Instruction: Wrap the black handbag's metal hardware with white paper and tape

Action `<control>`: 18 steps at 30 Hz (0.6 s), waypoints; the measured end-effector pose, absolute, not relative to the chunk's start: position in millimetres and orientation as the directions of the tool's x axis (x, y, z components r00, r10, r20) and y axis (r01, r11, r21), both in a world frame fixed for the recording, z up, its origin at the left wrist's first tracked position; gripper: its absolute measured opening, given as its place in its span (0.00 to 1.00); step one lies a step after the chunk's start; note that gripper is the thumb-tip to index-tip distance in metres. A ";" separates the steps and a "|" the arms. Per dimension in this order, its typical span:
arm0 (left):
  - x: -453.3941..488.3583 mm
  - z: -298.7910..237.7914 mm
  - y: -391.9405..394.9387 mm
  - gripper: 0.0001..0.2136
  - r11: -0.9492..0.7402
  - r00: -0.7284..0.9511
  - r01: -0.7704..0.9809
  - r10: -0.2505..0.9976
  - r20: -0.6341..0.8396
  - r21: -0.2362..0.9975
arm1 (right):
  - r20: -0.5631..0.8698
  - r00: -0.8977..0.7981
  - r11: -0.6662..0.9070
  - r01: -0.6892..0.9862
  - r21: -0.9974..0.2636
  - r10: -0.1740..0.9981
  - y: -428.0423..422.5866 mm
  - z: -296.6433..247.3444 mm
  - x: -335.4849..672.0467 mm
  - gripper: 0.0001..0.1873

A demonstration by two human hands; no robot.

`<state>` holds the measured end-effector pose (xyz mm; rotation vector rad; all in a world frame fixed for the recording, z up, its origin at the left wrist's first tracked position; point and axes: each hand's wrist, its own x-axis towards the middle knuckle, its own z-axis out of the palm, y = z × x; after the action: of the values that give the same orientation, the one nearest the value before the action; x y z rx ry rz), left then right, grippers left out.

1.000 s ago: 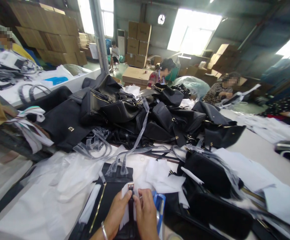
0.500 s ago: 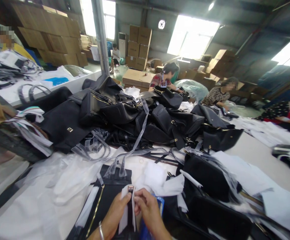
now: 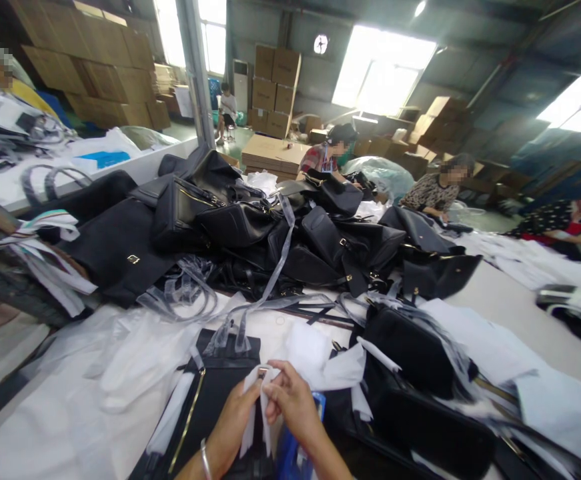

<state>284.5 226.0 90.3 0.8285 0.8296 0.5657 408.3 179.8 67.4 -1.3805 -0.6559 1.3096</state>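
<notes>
A black bag [image 3: 223, 383] with a gold zipper lies in front of me, its handles wrapped in clear plastic. Over it, a black strap with a small metal buckle [image 3: 262, 372] is partly enclosed by a folded piece of white tissue paper [image 3: 248, 437]. My left hand [image 3: 231, 419] is closed on the paper and strap from the left, thumb on top just under the buckle. On the right side, my right hand [image 3: 293, 403] pinches the paper's edge beside the buckle. A bracelet circles my left wrist. My palms hide the undersides of strap and paper.
Beyond my hands is a heap of black bags [image 3: 240, 223]. White sheets [image 3: 135, 380] cover the left side. More black bags [image 3: 420, 400] and loose paper lie right, with a blue object [image 3: 290, 453] by my right forearm. Several people [image 3: 433, 183] sit around the tables.
My right hand has shifted slightly up and left, its fingers now against the paper's upper edge at the buckle. The left hand keeps its hold. The view has moved slightly.
</notes>
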 end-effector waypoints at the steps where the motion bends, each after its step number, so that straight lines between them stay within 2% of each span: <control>1: 284.7 90.2 226.3 0.21 0.568 0.563 -0.135 0.719 -0.409 0.812 | -0.346 0.215 -0.289 -0.258 -0.922 0.913 180.7 68.2 410.9 0.22; 5: 287.8 92.6 226.8 0.19 0.641 0.612 -0.180 0.667 -0.425 0.747 | -0.348 0.106 -0.323 -0.198 -0.925 0.931 186.6 74.2 422.0 0.18; 10: 291.1 94.8 226.6 0.19 0.708 0.666 -0.254 0.622 -0.412 0.659 | -0.435 0.016 -0.421 -0.221 -0.880 0.900 194.2 82.9 427.8 0.23; 13: 288.8 94.4 226.4 0.21 0.710 0.650 -0.254 0.628 -0.429 0.657 | -0.435 0.034 -0.418 -0.216 -0.882 0.900 194.3 86.0 427.8 0.21; 18: 283.9 92.3 227.5 0.22 0.695 0.668 -0.154 0.597 -0.444 0.702 | -0.442 0.070 -0.422 -0.197 -0.885 0.894 189.7 87.5 432.7 0.19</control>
<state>283.9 227.5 92.3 0.6787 0.7215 0.4622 432.7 189.7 87.5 -1.4369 -0.7443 1.5160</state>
